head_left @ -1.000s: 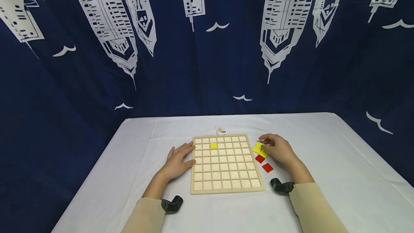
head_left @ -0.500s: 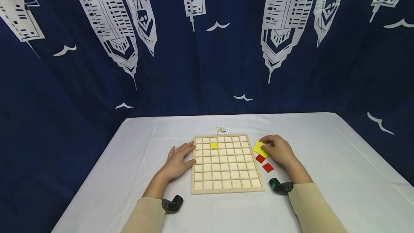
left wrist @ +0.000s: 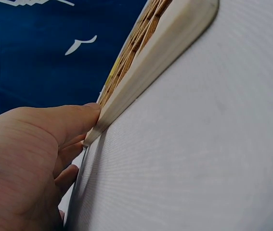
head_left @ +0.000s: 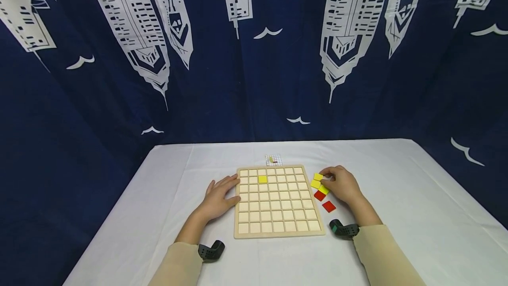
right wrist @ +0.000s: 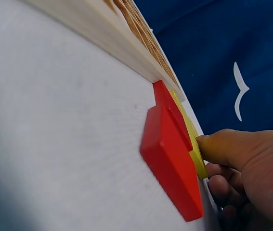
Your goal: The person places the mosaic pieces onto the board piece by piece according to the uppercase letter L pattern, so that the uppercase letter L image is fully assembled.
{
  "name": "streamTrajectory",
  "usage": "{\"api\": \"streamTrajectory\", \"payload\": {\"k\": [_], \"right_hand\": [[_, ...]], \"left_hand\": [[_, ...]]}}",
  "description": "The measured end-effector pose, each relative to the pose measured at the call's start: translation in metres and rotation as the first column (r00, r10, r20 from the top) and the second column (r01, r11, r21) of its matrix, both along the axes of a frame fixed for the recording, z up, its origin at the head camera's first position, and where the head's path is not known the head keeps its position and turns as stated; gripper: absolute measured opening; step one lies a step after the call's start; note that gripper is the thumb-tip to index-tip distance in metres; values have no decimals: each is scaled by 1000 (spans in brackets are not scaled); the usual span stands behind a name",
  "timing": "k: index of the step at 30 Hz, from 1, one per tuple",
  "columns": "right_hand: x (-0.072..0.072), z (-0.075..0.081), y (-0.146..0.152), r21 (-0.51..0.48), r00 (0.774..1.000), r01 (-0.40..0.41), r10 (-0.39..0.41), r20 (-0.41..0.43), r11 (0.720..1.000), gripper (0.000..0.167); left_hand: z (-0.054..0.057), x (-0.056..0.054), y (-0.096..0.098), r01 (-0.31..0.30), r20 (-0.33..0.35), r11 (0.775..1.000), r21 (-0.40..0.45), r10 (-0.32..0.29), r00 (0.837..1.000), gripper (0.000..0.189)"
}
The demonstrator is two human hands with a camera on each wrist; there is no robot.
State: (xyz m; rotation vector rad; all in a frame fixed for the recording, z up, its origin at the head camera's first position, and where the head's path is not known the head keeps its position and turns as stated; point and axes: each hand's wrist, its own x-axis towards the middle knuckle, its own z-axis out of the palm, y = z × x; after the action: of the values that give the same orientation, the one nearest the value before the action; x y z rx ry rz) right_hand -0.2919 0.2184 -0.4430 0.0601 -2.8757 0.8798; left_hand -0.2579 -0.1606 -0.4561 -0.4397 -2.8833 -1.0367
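Note:
A square wooden board (head_left: 279,234) with a grid of shallow cells lies on the table, one yellow tile (head_left: 263,179) in an upper cell. My left hand (head_left: 217,197) rests at the board's left edge with fingers extended, the thumb touching the frame (left wrist: 141,82). Beyond the right edge, my right hand (head_left: 342,183) pinches a yellow tile (head_left: 318,176) between thumb and curled fingers; the fingertips are partly hidden. Two more yellow tiles (head_left: 315,184) lie beside it, one under the thumb. Closer to me are two red tiles (head_left: 329,206), one touching the yellow ones.
A small printed grid card (head_left: 274,159) lies just behind the board. White cloth (head_left: 190,158) covers the table, and a dark blue curtain (head_left: 246,100) with white building prints hangs behind it. Each wrist carries a black camera (head_left: 212,250).
The yellow tiles by my right hand have shifted slightly, so a gap line now shows between the upper two. My right fingers moved a little; the left hand stays still.

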Motion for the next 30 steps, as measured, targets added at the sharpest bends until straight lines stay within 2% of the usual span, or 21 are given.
{"api": "streamTrajectory", "payload": {"k": [4, 14, 19, 30], "right_hand": [[2, 1, 2, -9, 1000, -7, 7, -21, 1000, 26], [2, 4, 4, -108, 1000, 13, -13, 1, 994, 30], [3, 6, 3, -123, 1000, 10, -12, -16, 992, 29], [7, 17, -10, -126, 997, -61, 54, -56, 990, 27]], "left_hand": [[-2, 0, 0, -3, -1, 1000, -1, 3, 1000, 56], [-2, 0, 0, 1, -8, 1000, -2, -1, 1000, 56], [-1, 1, -1, -4, -4, 1000, -4, 4, 1000, 56], [-1, 1, 0, -3, -4, 1000, -2, 3, 1000, 55]]}}
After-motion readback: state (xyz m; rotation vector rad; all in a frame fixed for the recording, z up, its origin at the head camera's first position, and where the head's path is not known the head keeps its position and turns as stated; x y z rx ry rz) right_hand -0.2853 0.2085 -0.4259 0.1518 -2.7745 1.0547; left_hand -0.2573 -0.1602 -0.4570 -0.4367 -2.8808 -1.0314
